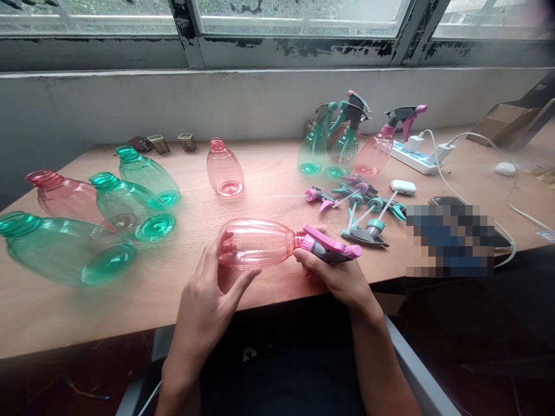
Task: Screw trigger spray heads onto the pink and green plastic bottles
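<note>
A clear pink spray bottle lies sideways between my two hands near the table's front edge, its base to the left. My left hand curves around the base end, with the thumb along the lower side. At the neck, my right hand grips the pink and grey spray head, which sits on the bottle's mouth. Whether its collar is fully tightened I cannot tell. Behind the hands, several loose spray heads with green or pink parts lie in a pile. An open pink bottle stands without a head farther back.
Open green bottles and another pink one stand at the left. Bottles with spray heads stand at the back right. Beside them are a white power strip with cables, a white case and a phone.
</note>
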Action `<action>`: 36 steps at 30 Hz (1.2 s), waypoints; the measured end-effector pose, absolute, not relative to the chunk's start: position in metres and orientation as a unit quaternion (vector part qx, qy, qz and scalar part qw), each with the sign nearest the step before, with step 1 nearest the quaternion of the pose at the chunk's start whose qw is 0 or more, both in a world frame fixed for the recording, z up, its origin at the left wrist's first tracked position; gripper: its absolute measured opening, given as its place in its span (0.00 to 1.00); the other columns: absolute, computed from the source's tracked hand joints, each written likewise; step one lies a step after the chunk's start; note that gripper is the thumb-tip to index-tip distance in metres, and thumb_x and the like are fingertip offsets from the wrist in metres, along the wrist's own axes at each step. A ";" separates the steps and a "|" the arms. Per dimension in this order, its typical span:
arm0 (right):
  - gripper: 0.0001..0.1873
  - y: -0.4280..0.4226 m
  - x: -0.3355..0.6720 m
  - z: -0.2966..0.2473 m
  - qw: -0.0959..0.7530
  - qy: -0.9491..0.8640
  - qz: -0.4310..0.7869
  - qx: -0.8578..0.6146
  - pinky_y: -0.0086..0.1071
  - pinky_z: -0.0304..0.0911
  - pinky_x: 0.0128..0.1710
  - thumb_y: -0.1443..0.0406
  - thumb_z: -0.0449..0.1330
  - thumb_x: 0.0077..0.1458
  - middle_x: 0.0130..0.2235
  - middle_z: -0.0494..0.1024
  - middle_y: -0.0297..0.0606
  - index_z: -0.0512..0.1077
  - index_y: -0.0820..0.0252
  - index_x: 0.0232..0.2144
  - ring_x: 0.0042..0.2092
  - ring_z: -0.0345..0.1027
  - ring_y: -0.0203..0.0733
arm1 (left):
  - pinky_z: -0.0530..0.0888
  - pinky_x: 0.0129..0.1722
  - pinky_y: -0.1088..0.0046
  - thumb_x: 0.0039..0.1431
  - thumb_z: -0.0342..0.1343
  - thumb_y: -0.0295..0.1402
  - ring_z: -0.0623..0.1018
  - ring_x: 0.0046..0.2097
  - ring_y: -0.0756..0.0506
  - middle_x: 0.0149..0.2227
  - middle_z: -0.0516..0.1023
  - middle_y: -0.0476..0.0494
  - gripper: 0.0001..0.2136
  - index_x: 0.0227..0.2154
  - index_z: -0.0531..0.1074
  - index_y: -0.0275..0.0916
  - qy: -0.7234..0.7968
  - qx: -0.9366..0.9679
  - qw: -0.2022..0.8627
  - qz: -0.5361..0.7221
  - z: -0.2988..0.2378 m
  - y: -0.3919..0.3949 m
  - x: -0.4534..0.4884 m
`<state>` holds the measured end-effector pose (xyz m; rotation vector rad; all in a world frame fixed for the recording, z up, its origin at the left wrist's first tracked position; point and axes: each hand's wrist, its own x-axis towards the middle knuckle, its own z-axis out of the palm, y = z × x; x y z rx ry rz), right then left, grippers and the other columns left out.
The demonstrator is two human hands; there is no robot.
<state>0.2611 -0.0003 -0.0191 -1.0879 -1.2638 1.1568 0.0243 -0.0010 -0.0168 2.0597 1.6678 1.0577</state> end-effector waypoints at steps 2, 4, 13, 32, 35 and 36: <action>0.19 0.000 0.260 -0.020 0.533 -0.526 0.484 -0.453 0.27 0.65 0.28 0.57 0.71 0.59 0.31 0.75 0.26 0.73 0.54 0.49 0.27 0.67 0.32 | 0.73 0.62 0.60 0.62 0.59 0.54 0.78 0.60 0.39 0.62 0.75 0.42 0.36 0.69 0.59 0.49 0.579 0.714 0.145 0.367 -0.017 -0.002 0.024; 0.19 0.000 0.259 -0.022 0.538 -0.526 0.483 -0.449 0.27 0.65 0.27 0.57 0.71 0.59 0.30 0.74 0.25 0.73 0.54 0.50 0.27 0.67 0.32 | 0.73 0.63 0.59 0.62 0.59 0.54 0.78 0.60 0.39 0.61 0.76 0.41 0.36 0.69 0.58 0.49 0.581 0.712 0.149 0.364 -0.016 -0.002 0.024; 0.19 0.000 0.260 -0.020 0.531 -0.534 0.470 -0.460 0.28 0.64 0.26 0.56 0.71 0.59 0.28 0.74 0.26 0.73 0.55 0.48 0.25 0.66 0.33 | 0.73 0.62 0.57 0.62 0.60 0.54 0.78 0.60 0.37 0.61 0.76 0.40 0.37 0.70 0.58 0.50 0.583 0.707 0.159 0.367 -0.015 -0.003 0.025; 0.20 -0.001 0.260 -0.020 0.535 -0.530 0.475 -0.456 0.28 0.65 0.27 0.55 0.71 0.58 0.31 0.76 0.28 0.72 0.56 0.47 0.26 0.67 0.33 | 0.73 0.62 0.59 0.62 0.60 0.54 0.78 0.59 0.39 0.59 0.77 0.41 0.37 0.70 0.58 0.48 0.585 0.705 0.160 0.367 -0.013 -0.003 0.026; 0.20 0.000 0.260 -0.021 0.536 -0.529 0.477 -0.454 0.28 0.65 0.27 0.55 0.71 0.58 0.30 0.75 0.27 0.72 0.55 0.48 0.26 0.67 0.34 | 0.74 0.62 0.58 0.62 0.60 0.54 0.79 0.59 0.38 0.60 0.77 0.40 0.37 0.70 0.58 0.49 0.585 0.705 0.161 0.368 -0.013 -0.003 0.026; 0.20 0.000 0.260 -0.021 0.536 -0.530 0.476 -0.453 0.28 0.65 0.27 0.55 0.71 0.58 0.30 0.75 0.27 0.72 0.55 0.48 0.26 0.67 0.34 | 0.74 0.62 0.58 0.62 0.60 0.54 0.79 0.59 0.38 0.60 0.76 0.40 0.37 0.70 0.58 0.49 0.584 0.706 0.159 0.368 -0.013 -0.004 0.026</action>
